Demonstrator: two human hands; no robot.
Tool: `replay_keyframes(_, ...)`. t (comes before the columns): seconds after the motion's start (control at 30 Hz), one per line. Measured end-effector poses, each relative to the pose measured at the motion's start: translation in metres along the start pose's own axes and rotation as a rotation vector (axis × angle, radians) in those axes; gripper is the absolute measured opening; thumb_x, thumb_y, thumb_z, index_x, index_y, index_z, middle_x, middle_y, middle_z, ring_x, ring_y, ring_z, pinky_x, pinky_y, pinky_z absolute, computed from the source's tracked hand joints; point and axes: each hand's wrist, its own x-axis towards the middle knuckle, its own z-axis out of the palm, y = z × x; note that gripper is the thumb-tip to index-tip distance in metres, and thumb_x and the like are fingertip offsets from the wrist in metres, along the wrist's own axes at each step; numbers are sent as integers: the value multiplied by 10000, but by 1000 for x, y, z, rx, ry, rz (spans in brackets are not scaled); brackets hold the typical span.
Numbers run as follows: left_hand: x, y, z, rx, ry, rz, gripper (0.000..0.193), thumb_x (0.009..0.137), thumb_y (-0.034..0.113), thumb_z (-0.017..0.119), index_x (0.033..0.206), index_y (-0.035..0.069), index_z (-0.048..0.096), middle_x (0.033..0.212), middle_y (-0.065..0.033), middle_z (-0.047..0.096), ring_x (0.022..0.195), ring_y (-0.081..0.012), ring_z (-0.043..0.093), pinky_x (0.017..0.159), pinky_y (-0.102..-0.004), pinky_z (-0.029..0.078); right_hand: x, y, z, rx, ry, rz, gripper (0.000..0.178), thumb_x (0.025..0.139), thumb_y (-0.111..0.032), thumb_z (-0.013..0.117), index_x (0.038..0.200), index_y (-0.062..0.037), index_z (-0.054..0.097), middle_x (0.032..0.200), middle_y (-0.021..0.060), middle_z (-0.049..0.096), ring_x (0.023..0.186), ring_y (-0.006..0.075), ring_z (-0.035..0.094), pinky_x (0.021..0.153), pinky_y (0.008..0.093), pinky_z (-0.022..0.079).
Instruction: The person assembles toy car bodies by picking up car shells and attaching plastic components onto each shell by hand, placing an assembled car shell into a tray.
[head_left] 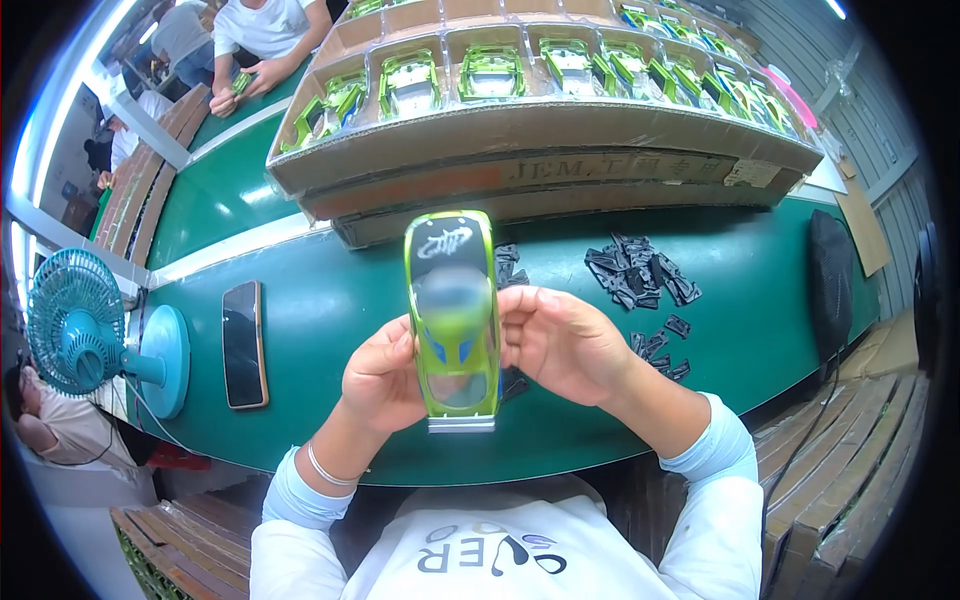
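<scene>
Between my two hands a bright green toy car body (455, 330) is held up over the table, its long side running away from me. It has a black panel with a white scrawl at the far end, blue marks and a pale strip at the near end. My left hand (385, 375) grips its left side, thumb along the edge. On the right side my right hand (560, 345) holds it with curled fingers, partly hidden behind the body. Small black plastic parts (635, 272) lie in a loose pile to the right, with several more black parts (660, 350) nearer me.
Behind stands a cardboard box (540, 150) with divided trays of green car bodies (492, 75). A phone (243, 345) and a teal fan (80, 320) are on the left of the green table (320, 300). A dark pouch (829, 285) lies right; another person's hands (240, 88) work far left.
</scene>
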Motion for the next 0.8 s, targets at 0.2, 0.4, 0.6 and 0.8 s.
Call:
replay_keyframes(0.2,3,-5,-8,-107,-78,-36,468,862,225,464,1223,-44,334,1169,-161,473,1048,-234,499,899,-377,398,-3,-1,5,4,1,172,218,837,-227,554,954,-45,535,903,22,547,813,100,485,753,250,385)
replay_keyframes(0.4,4,-6,-1,-65,-39,-49,464,867,227,438,1238,-29,327,1177,-144,470,1073,-236,473,929,-380,358,-2,3,-3,31,-70,121,226,838,-264,555,916,-55,515,890,13,530,847,109,480,787,267,373)
replay_keyframes(0.6,3,-10,2,-40,7,-75,467,861,241,449,1235,-19,348,1182,-121,471,1071,-218,463,923,-367,347,-7,3,8,-1,0,86,257,840,-292,541,934,-57,493,909,21,519,862,120,473,816,284,356)
replay_keyframes(0.8,5,-8,9,-109,-31,-37,435,864,208,406,1196,-70,357,1133,-218,486,1029,-283,511,912,-403,389,-6,-1,0,46,-49,122,298,812,-281,582,992,-57,502,931,22,528,890,121,472,843,292,346)
